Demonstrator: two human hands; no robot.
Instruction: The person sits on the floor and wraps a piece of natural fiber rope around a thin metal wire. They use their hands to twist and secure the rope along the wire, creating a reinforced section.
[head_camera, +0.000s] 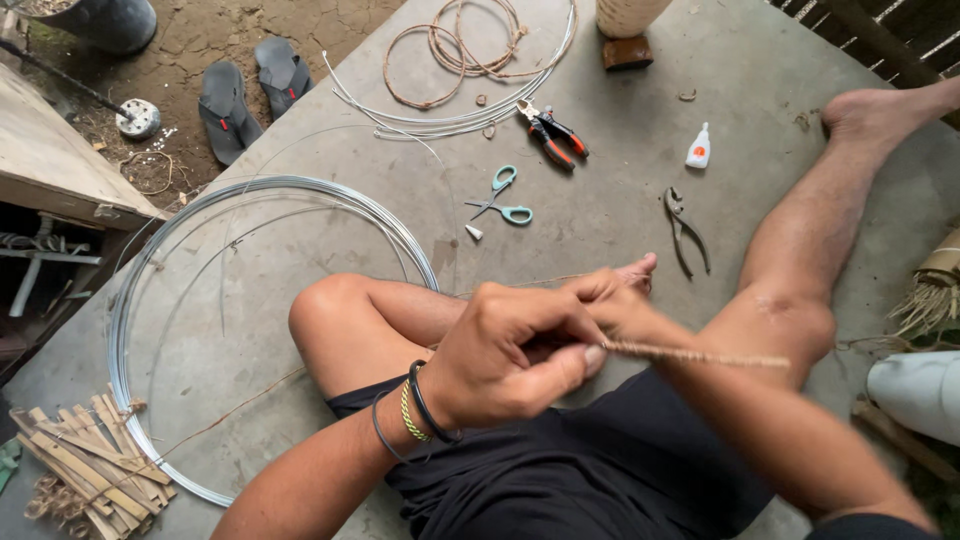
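Item: one thin fibre strand (700, 354), long axis near level, free end pointing to 3 o'clock, held over the lap. Left hand (510, 360) pinches it; right hand (625, 305) grip cannot be told. At 12 o'clock: one scissors (503, 198), two pliers (553, 134) (685, 232).

The person sits with both knees bent. Both arms reach forward and the two hands meet in the middle, over the lap. The left hand (510, 355) is curled, with the thumb pressed against the fingers in a pinch. It has bands on its wrist. The right hand (620, 300) is just behind it, fingers closed too, and looks blurry
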